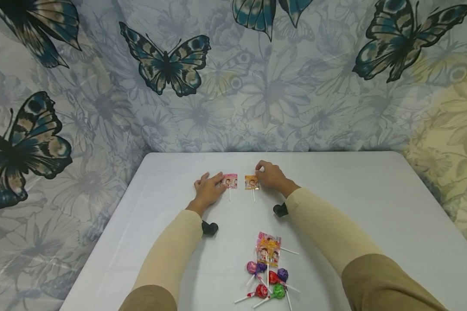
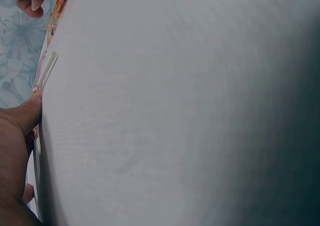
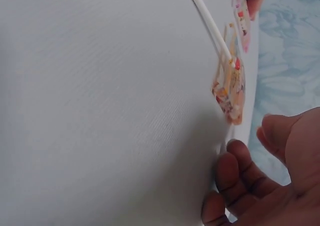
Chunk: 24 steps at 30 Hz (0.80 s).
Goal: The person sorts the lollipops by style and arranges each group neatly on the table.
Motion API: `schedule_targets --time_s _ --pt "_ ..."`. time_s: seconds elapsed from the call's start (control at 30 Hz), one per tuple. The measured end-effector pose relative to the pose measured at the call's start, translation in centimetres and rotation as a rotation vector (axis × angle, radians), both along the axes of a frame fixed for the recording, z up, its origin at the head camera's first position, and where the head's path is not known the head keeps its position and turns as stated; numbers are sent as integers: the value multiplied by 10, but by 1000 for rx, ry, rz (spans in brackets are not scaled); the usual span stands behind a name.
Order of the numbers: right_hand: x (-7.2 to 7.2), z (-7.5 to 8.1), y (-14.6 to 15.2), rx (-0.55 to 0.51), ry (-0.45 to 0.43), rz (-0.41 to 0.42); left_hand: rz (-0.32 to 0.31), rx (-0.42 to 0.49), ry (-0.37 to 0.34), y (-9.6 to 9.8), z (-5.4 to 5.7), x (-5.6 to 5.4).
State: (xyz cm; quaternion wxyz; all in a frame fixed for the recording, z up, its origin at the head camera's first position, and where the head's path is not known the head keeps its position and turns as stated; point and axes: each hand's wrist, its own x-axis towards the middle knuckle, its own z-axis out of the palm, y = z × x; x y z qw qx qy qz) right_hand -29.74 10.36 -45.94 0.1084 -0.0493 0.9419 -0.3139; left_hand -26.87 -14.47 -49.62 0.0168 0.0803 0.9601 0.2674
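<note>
White table (image 1: 354,185): lollipop pile (image 1: 273,277), pink lollipop (image 1: 231,180), orange lollipop (image 1: 251,183).

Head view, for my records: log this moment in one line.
left hand: touches pink lollipop; right hand: beside orange lollipop; other lollipops: clustered nearer person

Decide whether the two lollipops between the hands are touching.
Apart: the head view shows white table between the pink lollipop and the orange lollipop.

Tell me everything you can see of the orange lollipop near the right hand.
The orange lollipop has a shiny, printed, plastic-looking wrapper and a thin white stick. It looks unopened, lying on the white table, right of the pink lollipop, stick downward in the head view. The right hand is close beside it; contact is unclear.
</note>
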Motion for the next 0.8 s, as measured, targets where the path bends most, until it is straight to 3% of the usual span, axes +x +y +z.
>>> schedule_targets --time_s 0.47,0.8 --pt "14 -2 17 -90 26 39 -9 20 24 -2 2 0" --pt "44 -7 32 -163 95 37 0 15 10 -1 0 2"
